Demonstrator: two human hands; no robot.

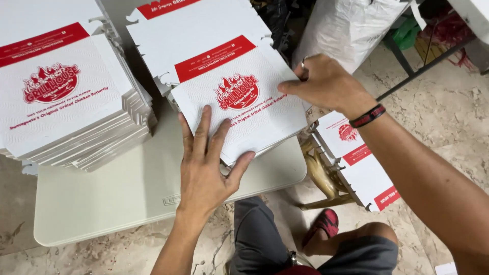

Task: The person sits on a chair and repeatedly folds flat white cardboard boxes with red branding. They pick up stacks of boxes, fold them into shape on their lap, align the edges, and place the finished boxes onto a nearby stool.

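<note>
Left hand [204, 170], fingers spread flat on box blank [239, 102]; right hand [326, 84] pinching its far edge, fingertips partly hidden.

Lighting is even and soft, bright enough throughout. My left hand [204, 173] casts only a faint shadow on the white cardboard [244, 107], which shows no glare. Focus is sharp at centre; the top right background sits darker. Slight wide-angle stretching at the edges.

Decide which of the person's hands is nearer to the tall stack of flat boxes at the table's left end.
Left. The left hand presses the middle box pile, just right of the tall stack; the right hand grips that pile's far right edge, farther away.
</note>
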